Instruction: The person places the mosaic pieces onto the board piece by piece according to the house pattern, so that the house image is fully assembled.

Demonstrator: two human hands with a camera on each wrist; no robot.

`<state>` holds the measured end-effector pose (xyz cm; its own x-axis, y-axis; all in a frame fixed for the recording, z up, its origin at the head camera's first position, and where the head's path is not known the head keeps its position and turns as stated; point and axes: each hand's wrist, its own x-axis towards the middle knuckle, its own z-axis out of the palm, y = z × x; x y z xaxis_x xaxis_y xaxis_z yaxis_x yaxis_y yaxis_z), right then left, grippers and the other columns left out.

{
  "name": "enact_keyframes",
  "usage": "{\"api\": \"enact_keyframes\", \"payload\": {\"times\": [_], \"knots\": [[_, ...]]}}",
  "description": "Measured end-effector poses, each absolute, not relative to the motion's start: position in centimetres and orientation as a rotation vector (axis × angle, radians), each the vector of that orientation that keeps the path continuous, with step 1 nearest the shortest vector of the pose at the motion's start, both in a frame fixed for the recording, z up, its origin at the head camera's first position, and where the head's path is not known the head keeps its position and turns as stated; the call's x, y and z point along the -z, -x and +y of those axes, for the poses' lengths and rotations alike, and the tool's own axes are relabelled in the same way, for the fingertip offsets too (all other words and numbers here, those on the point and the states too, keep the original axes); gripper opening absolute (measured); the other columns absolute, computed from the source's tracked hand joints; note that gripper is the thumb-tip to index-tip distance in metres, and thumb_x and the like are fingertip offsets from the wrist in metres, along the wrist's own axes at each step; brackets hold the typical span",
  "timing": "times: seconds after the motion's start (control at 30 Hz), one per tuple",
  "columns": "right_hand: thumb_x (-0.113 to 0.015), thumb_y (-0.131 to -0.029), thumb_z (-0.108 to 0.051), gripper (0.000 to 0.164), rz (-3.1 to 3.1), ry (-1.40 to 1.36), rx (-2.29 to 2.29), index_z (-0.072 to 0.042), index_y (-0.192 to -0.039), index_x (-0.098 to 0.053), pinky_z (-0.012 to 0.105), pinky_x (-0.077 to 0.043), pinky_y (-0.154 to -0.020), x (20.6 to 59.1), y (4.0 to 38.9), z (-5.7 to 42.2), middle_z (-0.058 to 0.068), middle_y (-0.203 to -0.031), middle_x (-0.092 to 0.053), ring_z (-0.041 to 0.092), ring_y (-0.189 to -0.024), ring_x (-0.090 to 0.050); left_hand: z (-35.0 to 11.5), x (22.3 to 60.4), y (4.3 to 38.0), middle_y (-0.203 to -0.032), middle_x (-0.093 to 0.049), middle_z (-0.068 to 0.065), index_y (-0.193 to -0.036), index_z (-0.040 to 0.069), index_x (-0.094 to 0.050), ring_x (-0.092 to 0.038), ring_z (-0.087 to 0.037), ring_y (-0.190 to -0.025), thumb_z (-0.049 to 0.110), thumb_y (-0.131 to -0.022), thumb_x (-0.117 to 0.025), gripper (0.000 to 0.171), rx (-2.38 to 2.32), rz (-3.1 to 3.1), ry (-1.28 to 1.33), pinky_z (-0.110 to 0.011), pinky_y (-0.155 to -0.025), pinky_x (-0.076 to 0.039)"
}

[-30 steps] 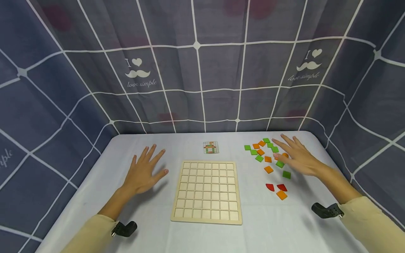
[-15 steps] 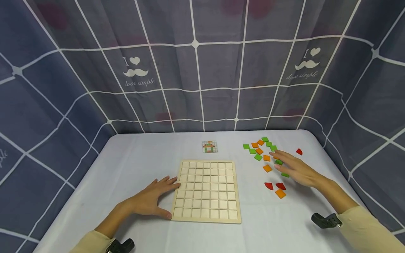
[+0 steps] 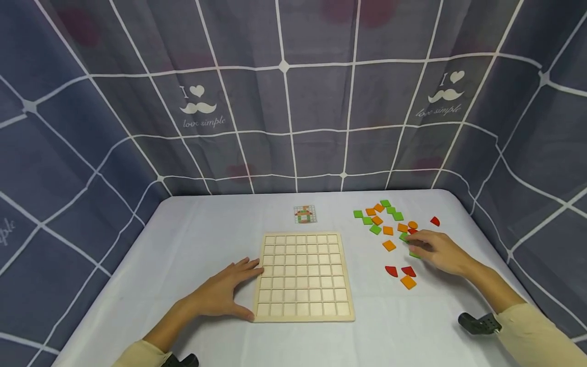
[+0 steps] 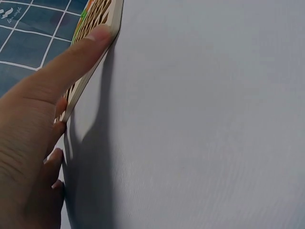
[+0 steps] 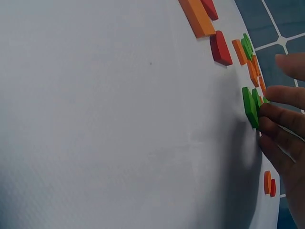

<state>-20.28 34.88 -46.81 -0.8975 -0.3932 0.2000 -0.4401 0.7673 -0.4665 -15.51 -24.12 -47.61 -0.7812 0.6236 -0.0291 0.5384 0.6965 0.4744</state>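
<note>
Grid board (image 3: 302, 278): pale wood, square, rimmed, lying flat; left hand (image 3: 222, 291) touching its nine o'clock side.
Green tiles (image 3: 398, 216): square, lying scattered between one and three o'clock of the board, two being partly hidden by the right hand (image 3: 442, 252).
Orange tiles (image 3: 389, 245): square, lying among and below them.
Red pieces (image 3: 391, 271): curve-edged, two lying at three o'clock.

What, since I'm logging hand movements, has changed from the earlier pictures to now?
The left hand moved right and nearer the camera, onto the left edge of the wooden grid board; the board's near end shifted slightly right. The right hand also came nearer, less spread, beside a green square; no grip shows. The pattern card and nearest orange square stayed put.
</note>
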Motion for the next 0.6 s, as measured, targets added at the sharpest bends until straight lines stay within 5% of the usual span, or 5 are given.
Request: {"api": "enact_keyframes", "payload": {"times": [0.23,0.6], "knots": [[-0.081,-0.089,-0.015,0.022,-2.923,-0.652,-0.741,-0.008,-0.109,-0.077,0.040,-0.055,-0.086,46.9,20.4,35.1,-0.004,-0.103,-0.070,0.016,-0.092,-0.062,-23.4,47.7,15.1,-0.167,-0.032,-0.001,-0.156,0.021,-0.049,-0.028,-0.033,-0.152,0.080,-0.066,-0.078,0.111,-0.675,2.755,-0.885,-0.064,-0.112,-0.035],[-0.084,-0.085,-0.007,0.023,-3.101,-0.632,-0.918,-0.007,-0.103,-0.070,0.024,-0.051,-0.070,46.1,21.3,34.8,-0.004,-0.088,-0.061,0.017,-0.081,-0.054,-23.3,47.6,15.3,-0.166,-0.032,-0.006,-0.156,0.019,-0.049,-0.035,-0.034,-0.148,0.080,-0.066,-0.079,0.113,-0.677,2.747,-0.889,-0.059,-0.111,-0.038]]}}
